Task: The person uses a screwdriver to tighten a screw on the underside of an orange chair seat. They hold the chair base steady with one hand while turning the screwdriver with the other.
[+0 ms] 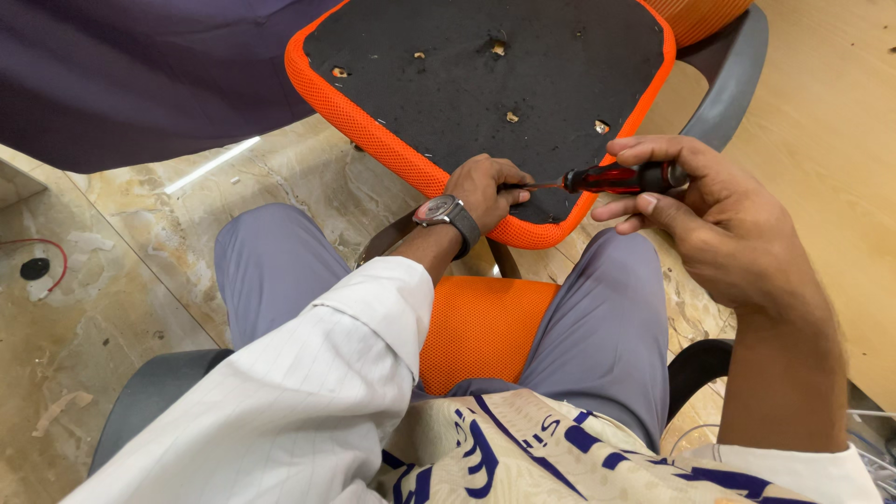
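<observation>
Because the upturned orange seat lies just beyond your knees, your left hand clamps its near rim to steady it, while your right hand closes around the red-handled screwdriver, its tip aimed toward that rim.

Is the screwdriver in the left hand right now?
No, the right hand grips the red-and-black screwdriver by its handle, while the left hand rests on the edge of the upturned orange seat.
</observation>
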